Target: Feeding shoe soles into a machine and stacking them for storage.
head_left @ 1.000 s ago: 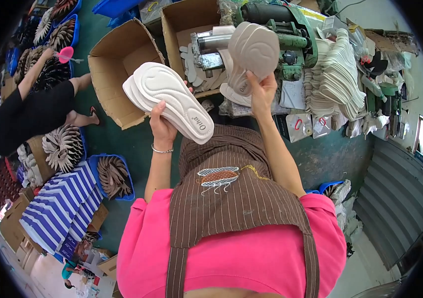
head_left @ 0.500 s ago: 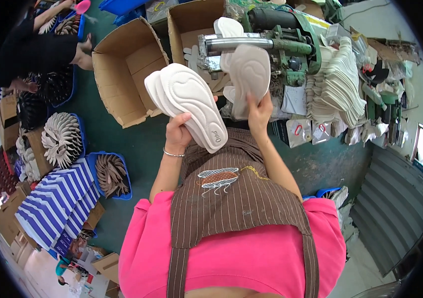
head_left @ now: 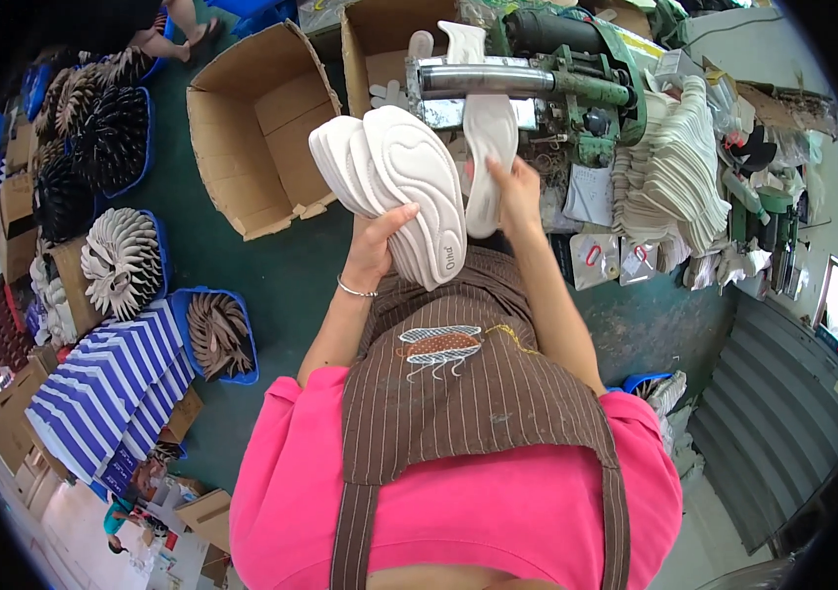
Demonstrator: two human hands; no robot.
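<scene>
My left hand (head_left: pixel 375 248) is closed round a fanned stack of white padded insoles (head_left: pixel 417 182), thumb on top. Stitched curved lines run over the top insole, and dark print marks its heel. My right hand (head_left: pixel 519 197) pinches a single white insole (head_left: pixel 490 133) close beside the stack. The far end of this insole meets the shiny metal roller (head_left: pixel 488 81) of a green machine (head_left: pixel 601 93); whether it passes beneath the roller I cannot tell. Beyond the roller lies another white insole (head_left: pixel 464 43).
An open cardboard box (head_left: pixel 260 128) stands left of the machine, with a second box (head_left: pixel 370 44) behind. Piled white insoles (head_left: pixel 679 182) lie to the right. Blue baskets of insoles (head_left: pixel 217 334) stand on the floor at left. Part of another person's legs (head_left: pixel 178 29) shows at the far left.
My right hand has brought its insole down to the roller. The stack in my left hand has shifted right and shows more fanned insoles. The person at upper left has moved mostly out of view.
</scene>
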